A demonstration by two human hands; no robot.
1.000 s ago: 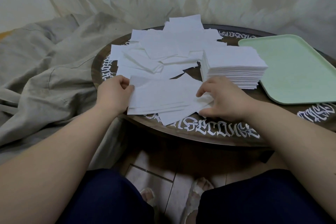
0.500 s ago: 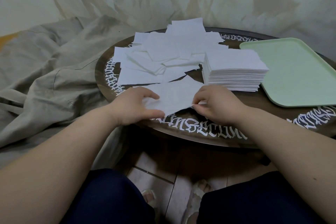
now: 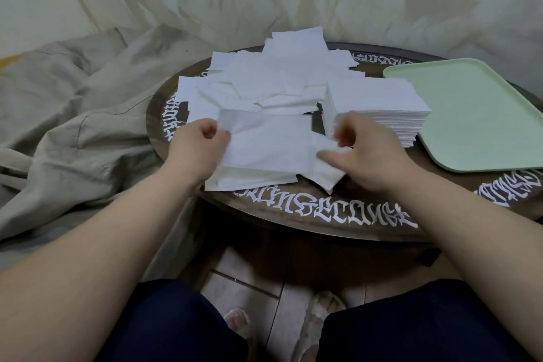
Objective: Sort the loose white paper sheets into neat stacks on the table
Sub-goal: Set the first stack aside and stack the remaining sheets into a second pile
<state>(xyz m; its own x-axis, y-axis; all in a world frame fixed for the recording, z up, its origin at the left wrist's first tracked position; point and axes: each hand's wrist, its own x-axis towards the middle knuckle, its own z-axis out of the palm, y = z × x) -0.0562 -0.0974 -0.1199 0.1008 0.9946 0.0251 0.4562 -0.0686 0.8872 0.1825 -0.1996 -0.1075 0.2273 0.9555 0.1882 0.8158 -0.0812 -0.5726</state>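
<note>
- Done so far: one tall, squared stack of white paper sheets (image 3: 379, 109) stands on the round dark wooden tabletop with white lettering round its rim (image 3: 323, 214), just beside the pale green plastic tray (image 3: 482, 126).
- In hand: your left hand (image 3: 197, 150) grips the left edge of a small bundle of white sheets (image 3: 264, 147) at the near side of the tabletop. Your right hand (image 3: 367, 153) pinches the bundle's right end, where a few sheets (image 3: 326, 173) splay out of line.
- Judged step: you are squaring this bundle; it is not yet aligned.
- Left to do: a wide loose heap of white sheets (image 3: 270, 79) lies unsorted across the far half of the tabletop, touching the finished stack.
- Estimate: the task is roughly half complete.
</note>
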